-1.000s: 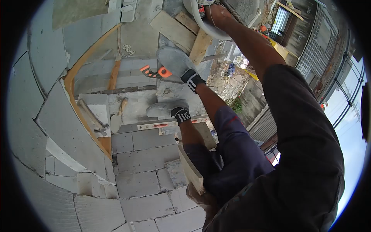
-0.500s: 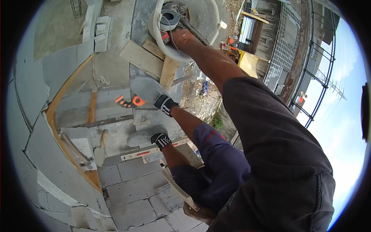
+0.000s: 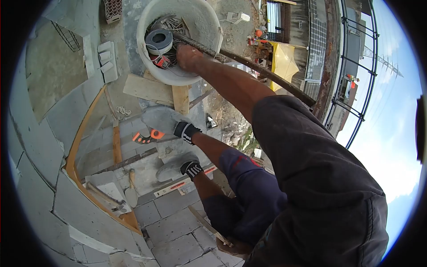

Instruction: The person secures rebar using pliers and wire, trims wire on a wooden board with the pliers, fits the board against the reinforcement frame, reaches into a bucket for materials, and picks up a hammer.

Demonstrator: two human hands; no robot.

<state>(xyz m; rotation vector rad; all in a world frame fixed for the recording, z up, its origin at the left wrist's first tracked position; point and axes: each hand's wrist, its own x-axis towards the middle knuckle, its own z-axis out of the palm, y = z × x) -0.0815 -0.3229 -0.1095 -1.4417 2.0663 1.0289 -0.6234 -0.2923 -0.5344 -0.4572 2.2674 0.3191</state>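
My right hand (image 3: 189, 58) reaches down into a big pale bucket (image 3: 143, 60). Its fingers point into the bucket and are blurred and partly hidden, so I cannot tell whether they grip anything. Beside the hand lie a roll of grey wire (image 3: 159, 41), a red tape measure (image 3: 161, 62) and loose metal pieces that look like nails. A dark ribbed bar (image 3: 195, 43) leans over the bucket just behind my hand. At the bottom, my left hand (image 3: 233, 248) is closed around the end of a thin wooden board (image 3: 208, 224), partly hidden by my leg.
Near my feet lie an orange-handled saw (image 3: 156, 134), a spirit level (image 3: 171, 189), a trowel (image 3: 131, 196) and a hammer (image 3: 104, 196). Wooden planks (image 3: 149, 89) lie below the bucket. A grey block wall (image 3: 84, 209) curves along the left; scaffolding (image 3: 364, 89) stands right.
The view has shifted, and the bucket now sits further left. My right hand has moved back from the wire roll and tape measure, leaving both more visible. My left hand still holds the board.
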